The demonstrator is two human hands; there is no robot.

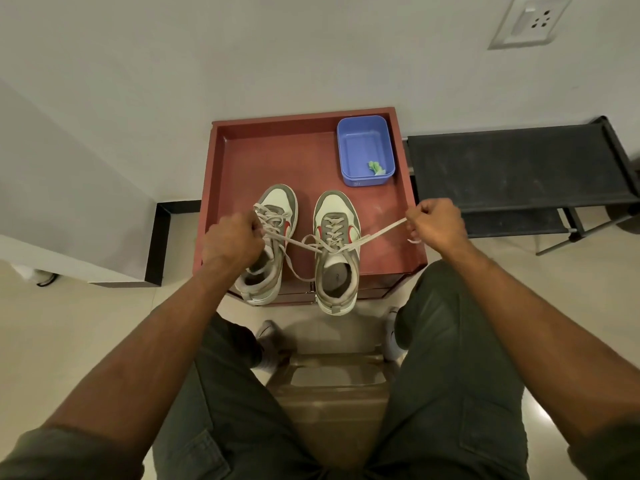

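Two grey-and-white sneakers with red marks stand side by side on a red-brown tray-topped table (239, 157), toes pointing away from me. The right sneaker (336, 251) has its lace crossed over the tongue and pulled taut to both sides. My left hand (232, 240) grips one lace end above the left sneaker (273, 216), partly hiding it. My right hand (434, 223) pinches the other lace end (381, 232), stretched out to the right of the shoe. A loose lace loop hangs between the shoes.
A blue plastic tub (365, 150) holding a small green scrap sits at the table's back right corner. A black rack (519, 164) stands to the right against the wall. My knees flank a plastic stool (329, 382) below the table's front edge.
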